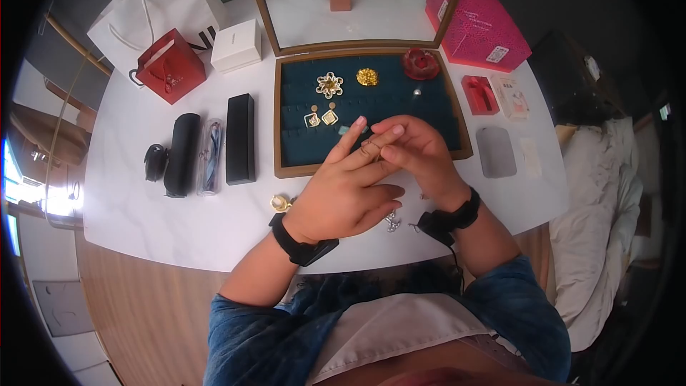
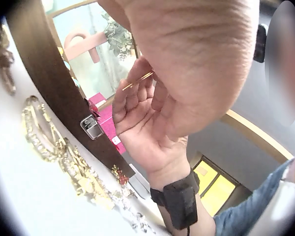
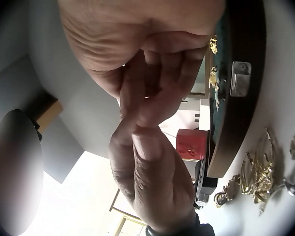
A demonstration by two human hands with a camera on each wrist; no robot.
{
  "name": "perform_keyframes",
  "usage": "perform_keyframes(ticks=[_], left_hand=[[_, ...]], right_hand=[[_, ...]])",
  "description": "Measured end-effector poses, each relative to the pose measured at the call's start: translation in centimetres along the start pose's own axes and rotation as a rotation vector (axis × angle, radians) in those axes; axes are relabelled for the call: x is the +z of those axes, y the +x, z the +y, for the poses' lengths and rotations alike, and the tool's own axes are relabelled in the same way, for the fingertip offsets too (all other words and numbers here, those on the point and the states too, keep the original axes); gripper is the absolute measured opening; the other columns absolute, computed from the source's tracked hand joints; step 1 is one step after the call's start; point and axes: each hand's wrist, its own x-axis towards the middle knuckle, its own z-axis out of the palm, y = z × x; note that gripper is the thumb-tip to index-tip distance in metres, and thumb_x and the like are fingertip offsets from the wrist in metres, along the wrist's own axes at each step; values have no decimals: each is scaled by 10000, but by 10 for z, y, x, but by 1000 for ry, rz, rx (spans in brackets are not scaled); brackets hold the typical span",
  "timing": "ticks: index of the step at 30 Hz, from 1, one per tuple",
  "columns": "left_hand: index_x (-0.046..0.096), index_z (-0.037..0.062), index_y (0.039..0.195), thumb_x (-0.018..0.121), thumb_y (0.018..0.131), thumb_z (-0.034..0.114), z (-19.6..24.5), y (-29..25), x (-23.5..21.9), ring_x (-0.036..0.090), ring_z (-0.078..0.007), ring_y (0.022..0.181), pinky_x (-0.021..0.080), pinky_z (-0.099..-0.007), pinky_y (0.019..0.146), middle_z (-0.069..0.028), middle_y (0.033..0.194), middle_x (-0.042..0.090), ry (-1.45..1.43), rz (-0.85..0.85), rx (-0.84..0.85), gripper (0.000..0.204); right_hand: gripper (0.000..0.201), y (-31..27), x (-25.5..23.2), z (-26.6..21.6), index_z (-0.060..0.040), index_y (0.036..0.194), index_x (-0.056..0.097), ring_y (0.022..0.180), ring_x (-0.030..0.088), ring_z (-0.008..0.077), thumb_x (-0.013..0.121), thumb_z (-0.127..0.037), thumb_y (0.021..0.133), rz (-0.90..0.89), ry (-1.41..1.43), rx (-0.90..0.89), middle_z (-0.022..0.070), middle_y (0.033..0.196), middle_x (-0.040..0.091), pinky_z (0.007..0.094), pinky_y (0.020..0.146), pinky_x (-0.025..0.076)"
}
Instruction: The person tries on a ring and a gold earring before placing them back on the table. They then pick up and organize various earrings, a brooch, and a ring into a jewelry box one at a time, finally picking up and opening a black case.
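My left hand (image 1: 350, 189) is held over the front of the jewelry case, back upward, some fingers extended and spread. My right hand (image 1: 421, 154) meets it, thumb and fingers pinching around one extended left finger. A thin ring (image 1: 371, 145) shows on that finger, right at the right fingertips. In the left wrist view, a slim gold band glints between the hands; the left palm hides part of it. The open jewelry case (image 1: 283, 169) has a dark green lining. In it lie a flower brooch (image 1: 329, 84), a gold ornament (image 1: 367, 76), square earrings (image 1: 329, 117) and a red flower (image 1: 420, 64).
Gold jewelry (image 3: 258, 172) and silver pieces (image 1: 392, 221) lie before the case. Left stand a black box (image 1: 241, 139), black case (image 1: 183, 155), red bag (image 1: 171, 68) and white box (image 1: 236, 46). Right are a pink box (image 1: 479, 25), red gift box (image 1: 479, 95) and grey tray (image 1: 496, 151).
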Motion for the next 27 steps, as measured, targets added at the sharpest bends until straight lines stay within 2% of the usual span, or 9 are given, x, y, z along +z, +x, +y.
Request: perform_keyframes(ticks=[5,8,11,17,27], left_hand=[[851,136,932,860,818,217,-1,0,-1,491,-326,1519,185,-614,1314,-73,1189,758,-2,-14,7,141],[849,140,930,859,820,216,-1,0,0,493,-323,1518,177,-614,1317,-73,1200,757,3,-23,16,134],[849,147,929,854,827,216,-1,0,1,492,-319,1518,165,-615,1323,-72,1226,754,-7,-30,12,123],[850,155,930,847,838,219,-1,-1,4,488,-319,1520,150,-615,1329,-71,1268,747,-18,-51,-5,112],[849,154,919,866,821,214,-3,0,3,502,-312,1509,141,-644,1320,-47,1213,760,-46,-40,-6,117]], right_hand=[[372,0,-2,-2,-30,1384,607,1196,667,153,694,-20,1023,-21,17,25,71,1250,697,327,1029,561],[388,0,4,-8,-44,1352,615,1190,653,156,711,-32,976,-2,12,67,69,1244,676,330,1050,523],[392,1,-3,-1,-46,1361,610,1150,656,137,734,-23,990,-76,25,62,56,1209,679,317,1012,552],[397,1,-1,7,-60,1335,611,1139,639,126,764,-27,970,-74,74,75,39,1193,655,303,1003,537],[438,3,2,3,-38,1405,559,1178,647,157,726,-49,1001,-81,72,77,89,1232,672,332,1049,527]])
